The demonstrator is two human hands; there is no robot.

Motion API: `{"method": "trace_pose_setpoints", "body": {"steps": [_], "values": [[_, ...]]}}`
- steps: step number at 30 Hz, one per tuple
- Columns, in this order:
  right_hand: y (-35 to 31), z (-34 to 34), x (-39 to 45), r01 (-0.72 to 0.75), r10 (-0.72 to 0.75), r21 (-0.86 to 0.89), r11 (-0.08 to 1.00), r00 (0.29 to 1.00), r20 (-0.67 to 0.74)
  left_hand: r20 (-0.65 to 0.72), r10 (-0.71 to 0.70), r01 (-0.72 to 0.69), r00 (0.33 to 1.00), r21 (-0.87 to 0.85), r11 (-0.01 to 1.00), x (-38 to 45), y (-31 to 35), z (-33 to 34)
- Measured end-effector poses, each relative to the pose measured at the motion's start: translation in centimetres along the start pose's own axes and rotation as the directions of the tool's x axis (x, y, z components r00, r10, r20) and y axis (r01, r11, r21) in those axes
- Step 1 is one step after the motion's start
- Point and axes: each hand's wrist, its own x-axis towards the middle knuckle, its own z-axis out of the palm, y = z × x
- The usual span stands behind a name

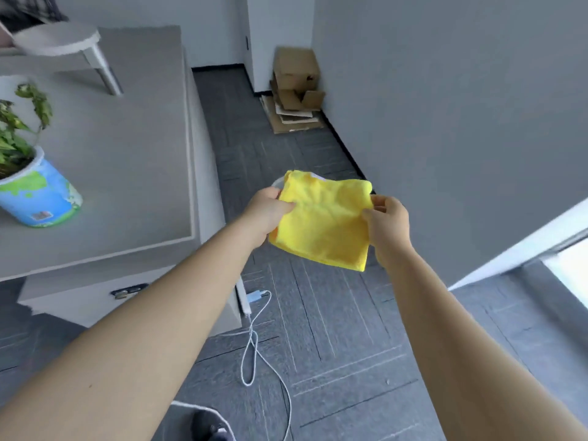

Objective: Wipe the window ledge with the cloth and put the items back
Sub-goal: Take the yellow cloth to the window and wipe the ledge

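Note:
A folded yellow cloth (321, 218) hangs in the air over the dark carpet, held between both hands. My left hand (269, 211) grips its left edge and my right hand (386, 218) pinches its right edge. A potted green plant (28, 183) in a blue and green pot stands on the grey ledge (133, 173) at the left. A white rim shows just behind the cloth's top left corner; what it belongs to is hidden.
A white stool (63, 46) stands at the far end of the ledge. Flattened cardboard boxes (296, 90) lean in the far corner. A white charging cable (254, 345) trails over the carpet. A grey wall (461, 106) runs along the right.

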Motion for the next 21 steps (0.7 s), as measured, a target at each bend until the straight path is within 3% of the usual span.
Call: {"method": "trace_pose_setpoints", "body": {"steps": [5,10,15,21], "values": [[3.3,-15.8,-1.0,-0.014,0.02,0.039,0.999,0.989,-0.149,0.194,0.058,-0.062,0.979,0.014,0.998,-4.5,3.7,14.2],[6.6,-28.7,-2.3,-0.054,0.091,0.117,0.992,0.936,-0.339,0.387,0.122,-0.151,0.914,0.045,0.988,-8.6,7.7,26.6],[9.8,-37.9,-4.1,-0.053,0.166,0.23,0.972,0.848,-0.504,0.539,0.137,-0.212,0.831,0.078,0.974,-11.1,9.8,36.8],[13.3,-45.7,-3.9,-0.047,0.223,0.293,0.955,0.764,-0.605,0.66,0.138,-0.268,0.738,0.099,0.958,-11.8,10.7,46.8]]}}
